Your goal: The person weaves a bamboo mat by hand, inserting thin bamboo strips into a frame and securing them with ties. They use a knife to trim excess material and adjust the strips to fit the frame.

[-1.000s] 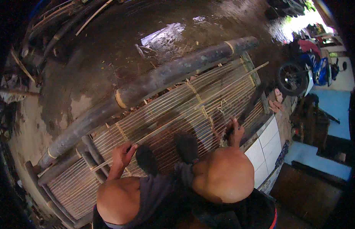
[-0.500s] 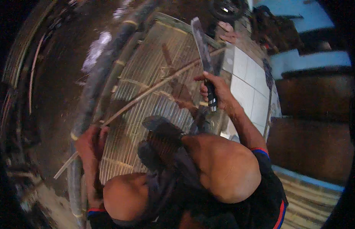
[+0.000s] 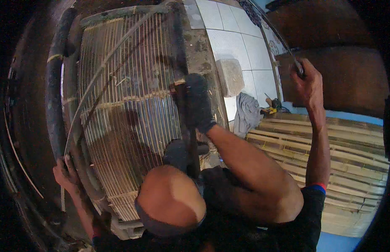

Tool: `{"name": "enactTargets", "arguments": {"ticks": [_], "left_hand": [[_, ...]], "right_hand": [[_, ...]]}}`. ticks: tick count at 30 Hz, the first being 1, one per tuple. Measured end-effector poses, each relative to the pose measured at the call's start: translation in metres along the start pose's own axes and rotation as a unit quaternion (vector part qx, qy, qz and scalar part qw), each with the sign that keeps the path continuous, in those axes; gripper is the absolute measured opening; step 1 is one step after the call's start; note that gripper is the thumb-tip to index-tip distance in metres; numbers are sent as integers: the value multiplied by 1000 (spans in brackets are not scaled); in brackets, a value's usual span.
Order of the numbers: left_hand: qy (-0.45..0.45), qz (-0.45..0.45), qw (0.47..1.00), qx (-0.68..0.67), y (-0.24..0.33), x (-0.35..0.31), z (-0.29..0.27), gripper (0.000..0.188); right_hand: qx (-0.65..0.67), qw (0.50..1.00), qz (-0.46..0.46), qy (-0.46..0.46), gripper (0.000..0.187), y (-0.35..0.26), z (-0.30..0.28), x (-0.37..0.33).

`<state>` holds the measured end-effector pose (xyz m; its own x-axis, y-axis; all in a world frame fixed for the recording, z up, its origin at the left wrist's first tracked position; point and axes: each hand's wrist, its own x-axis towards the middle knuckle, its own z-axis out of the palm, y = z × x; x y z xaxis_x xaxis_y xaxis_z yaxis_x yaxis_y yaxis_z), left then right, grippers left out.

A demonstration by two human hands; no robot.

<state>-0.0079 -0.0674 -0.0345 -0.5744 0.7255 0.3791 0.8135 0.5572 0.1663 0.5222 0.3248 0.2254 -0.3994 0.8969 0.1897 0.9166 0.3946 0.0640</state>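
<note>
Head view: Strip and knife being held in separate hands

The left hand [image 3: 67, 173] is pinching a long, thin, light-brown wooden strip [image 3: 103, 65] near its lower end, a short tail projecting below the grip. The strip is slanting up and rightward across a rectangular rack of pale slats and dark poles [image 3: 132, 98], reaching toward its far edge. The right hand [image 3: 308, 82], fingers curling into a fist, is gripping a dark-handled long metal knife [image 3: 282, 42] well apart from the strip; the blade is pointing up and leftward. A dark-covered foot [image 3: 197, 98] is resting at the rack's right side, near a grey rectangular block [image 3: 230, 77] and a crumpled grey cloth [image 3: 247, 109].
</note>
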Motion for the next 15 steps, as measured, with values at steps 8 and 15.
{"name": "enactTargets", "arguments": {"ticks": [8, 15], "left_hand": [[-58, -15, 998, 33, -14, -10, 12, 31], [-3, 42, 999, -21, -6, -10, 1, 32]], "right_hand": [[99, 995, -11, 7, 25, -32, -14, -17], [182, 983, -28, 13, 25, -37, 54, -88]]}}
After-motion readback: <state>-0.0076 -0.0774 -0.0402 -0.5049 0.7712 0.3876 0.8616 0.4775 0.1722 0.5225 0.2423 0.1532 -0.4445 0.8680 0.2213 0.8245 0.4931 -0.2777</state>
